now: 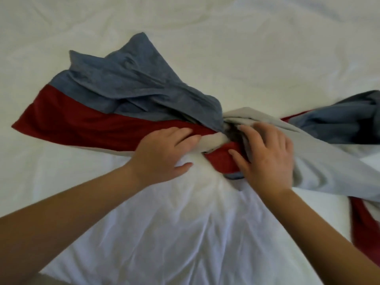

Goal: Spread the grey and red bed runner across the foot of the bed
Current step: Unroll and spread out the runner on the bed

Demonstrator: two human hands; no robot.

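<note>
**Grey and red cloth twisted at the middle**

Grey and red bed runner [123,108] lies bunched across the centre of the frame on the white sheet [185,233]. My left hand [162,153] pinches its twisted middle; my right hand [267,157] rests with loosely spread fingers on the pale underside. I should untwist first, then pull outward. The folded grey heap at upper left is in the way.
</note>
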